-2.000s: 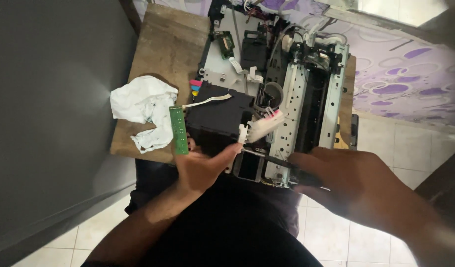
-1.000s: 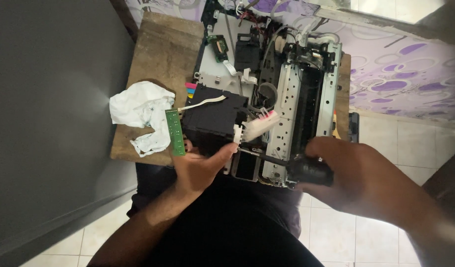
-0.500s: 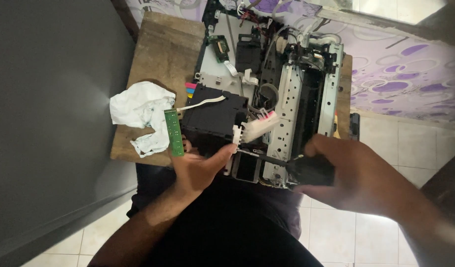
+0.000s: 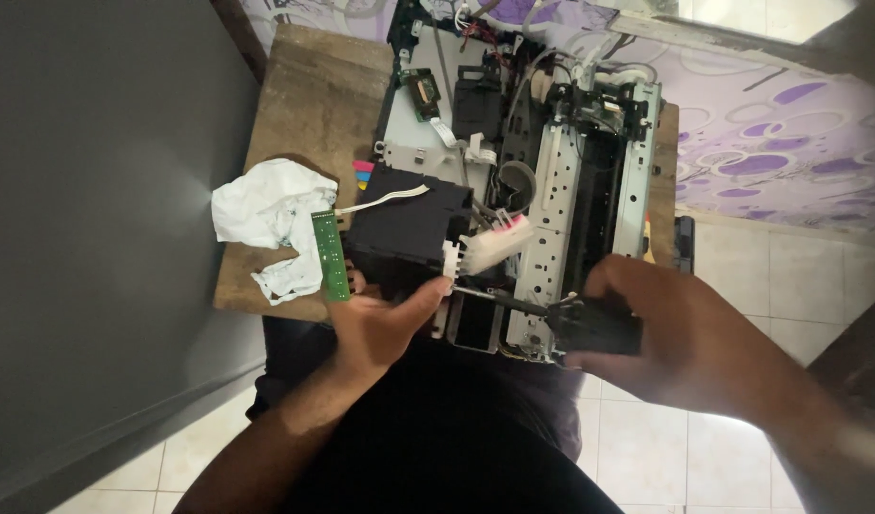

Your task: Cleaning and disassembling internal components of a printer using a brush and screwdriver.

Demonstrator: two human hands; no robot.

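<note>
A stripped printer chassis (image 4: 575, 205) with a bare metal frame lies on a small wooden table (image 4: 309, 105). My left hand (image 4: 380, 319) grips a black block (image 4: 404, 224) of the printer at the near left, thumb stretched toward a white connector. A narrow green circuit board (image 4: 331, 255) on a white ribbon cable sticks out beside that hand. My right hand (image 4: 661, 338) is closed on the black handle of a screwdriver (image 4: 589, 324). Its thin shaft runs left, and the tip sits at the chassis front near my left thumb.
A crumpled white cloth (image 4: 266, 224) lies on the table's left part. A dark grey wall (image 4: 95, 238) stands at the left. Purple-patterned fabric (image 4: 780, 143) lies beyond the table at the right, above pale floor tiles (image 4: 732, 447). My dark-clothed lap is below.
My right hand has slid left and a little up with the screwdriver, bringing the tip closer to my left thumb. The left hand has stayed on the black block.
</note>
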